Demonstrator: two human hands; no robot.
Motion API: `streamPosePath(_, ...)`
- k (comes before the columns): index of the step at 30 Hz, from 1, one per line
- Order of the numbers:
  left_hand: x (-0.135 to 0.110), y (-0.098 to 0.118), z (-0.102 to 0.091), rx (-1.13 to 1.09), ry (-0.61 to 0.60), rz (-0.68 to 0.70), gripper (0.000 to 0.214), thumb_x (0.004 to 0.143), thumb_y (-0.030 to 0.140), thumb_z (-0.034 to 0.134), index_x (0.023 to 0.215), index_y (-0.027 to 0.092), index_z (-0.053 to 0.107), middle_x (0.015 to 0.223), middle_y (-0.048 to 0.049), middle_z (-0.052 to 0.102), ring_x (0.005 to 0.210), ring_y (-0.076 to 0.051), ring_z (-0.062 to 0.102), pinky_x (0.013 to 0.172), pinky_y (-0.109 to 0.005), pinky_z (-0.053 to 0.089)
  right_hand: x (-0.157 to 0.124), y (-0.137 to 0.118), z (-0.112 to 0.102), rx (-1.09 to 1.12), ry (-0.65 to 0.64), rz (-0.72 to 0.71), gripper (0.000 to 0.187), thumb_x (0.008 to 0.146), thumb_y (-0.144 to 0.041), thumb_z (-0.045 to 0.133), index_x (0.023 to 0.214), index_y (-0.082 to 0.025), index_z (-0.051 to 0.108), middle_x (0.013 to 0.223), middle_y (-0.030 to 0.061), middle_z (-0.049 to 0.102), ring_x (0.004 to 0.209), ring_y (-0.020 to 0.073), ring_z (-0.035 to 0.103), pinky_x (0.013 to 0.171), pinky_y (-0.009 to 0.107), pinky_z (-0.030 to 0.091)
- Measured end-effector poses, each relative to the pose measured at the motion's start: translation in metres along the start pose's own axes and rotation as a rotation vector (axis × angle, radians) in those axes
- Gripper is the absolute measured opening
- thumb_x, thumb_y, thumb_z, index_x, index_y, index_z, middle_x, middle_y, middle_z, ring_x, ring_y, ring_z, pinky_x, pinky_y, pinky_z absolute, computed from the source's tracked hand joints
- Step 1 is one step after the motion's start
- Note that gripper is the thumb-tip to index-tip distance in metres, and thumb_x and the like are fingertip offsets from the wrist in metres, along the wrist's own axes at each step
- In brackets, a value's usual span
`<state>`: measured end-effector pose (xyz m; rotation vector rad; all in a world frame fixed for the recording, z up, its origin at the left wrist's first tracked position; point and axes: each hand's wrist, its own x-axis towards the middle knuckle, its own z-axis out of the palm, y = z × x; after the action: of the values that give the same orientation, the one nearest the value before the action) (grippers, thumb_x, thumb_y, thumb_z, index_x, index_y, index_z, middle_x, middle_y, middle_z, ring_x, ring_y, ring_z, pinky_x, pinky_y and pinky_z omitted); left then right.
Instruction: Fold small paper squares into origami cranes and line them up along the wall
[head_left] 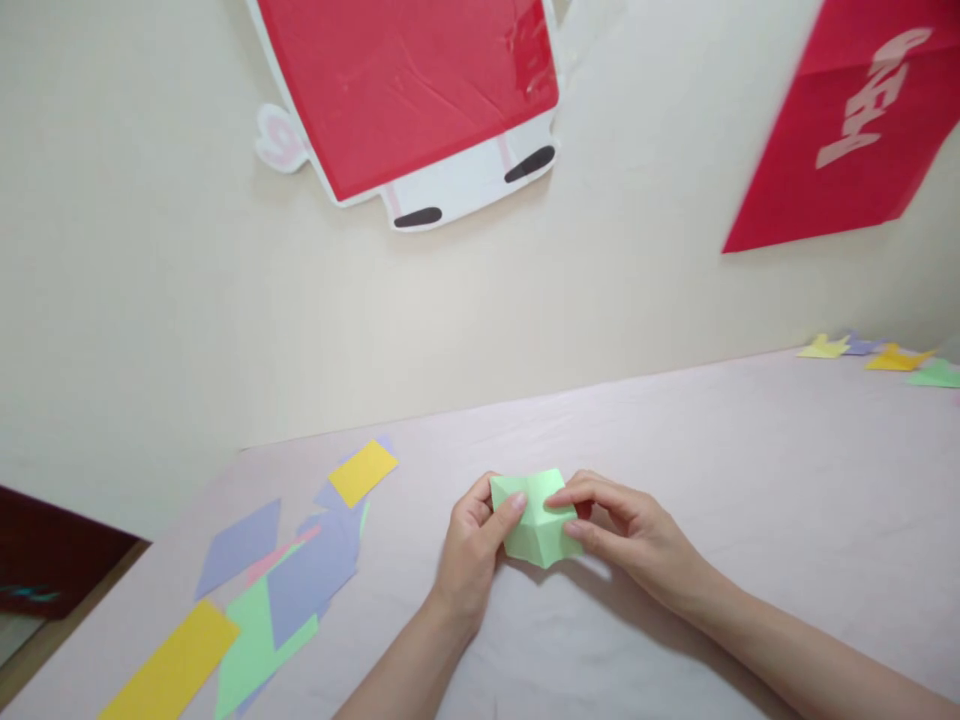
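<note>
A small green sheet of paper, marked with crossing creases and bent along its middle, is held just above the pale cloth. My left hand grips its left side, the thumb pressed on the front and the fingers behind. On the right side, my right hand has its index finger and thumb on the sheet's right part and edge. The back of the paper is hidden, along with some of the left fingers.
Loose purple, green and yellow papers overlap at the left of the pale cloth surface. Several folded paper pieces sit far right against the wall. Red decorations hang above.
</note>
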<state>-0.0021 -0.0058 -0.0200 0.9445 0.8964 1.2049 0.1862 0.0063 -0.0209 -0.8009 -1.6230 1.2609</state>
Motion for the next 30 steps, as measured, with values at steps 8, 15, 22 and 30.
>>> streamPosePath(8,-0.001,-0.002,0.003,-0.022,0.0,-0.005,0.03,0.08,0.039,0.074,0.09,0.015,0.059,0.08,-0.0005,0.061,0.07,-0.01,0.053,0.065,-0.02,0.043,0.0,-0.008,0.002,-0.292,0.057,-0.231,0.019,0.089,-0.013,0.059,0.095,-0.026,0.072,0.085,0.0025,0.065,0.086,0.0186,0.057,0.078,0.03,0.044)
streamPosePath(15,-0.002,0.006,0.008,0.008,-0.07,-0.08,0.063,0.074,0.042,0.079,0.121,0.018,0.044,0.076,-0.0008,0.066,0.063,-0.014,0.059,0.061,-0.022,0.043,-0.002,-0.011,0.003,-0.454,0.118,-0.246,0.015,0.089,-0.024,0.06,0.082,-0.028,0.073,0.104,0.007,0.06,0.102,0.025,0.052,0.088,0.039,0.043)
streamPosePath(22,-0.003,-0.001,0.015,0.239,-0.007,0.147,0.038,0.083,0.051,0.066,0.1,0.019,0.055,0.091,-0.0024,0.059,0.081,-0.016,0.056,0.072,-0.026,0.044,-0.002,-0.011,0.006,-0.313,0.016,-0.301,0.014,0.089,-0.018,0.058,0.086,-0.027,0.068,0.098,0.004,0.067,0.1,0.0222,0.056,0.09,0.037,0.043)
streamPosePath(30,-0.012,0.004,0.017,0.685,0.062,0.45,0.004,0.086,0.024,0.064,0.086,0.02,0.063,0.089,-0.0033,0.062,0.089,-0.02,0.057,0.081,-0.03,0.043,0.001,-0.011,0.004,-0.29,0.124,-0.178,0.012,0.089,-0.021,0.059,0.084,-0.024,0.069,0.082,0.0028,0.064,0.082,0.0193,0.058,0.076,0.031,0.044)
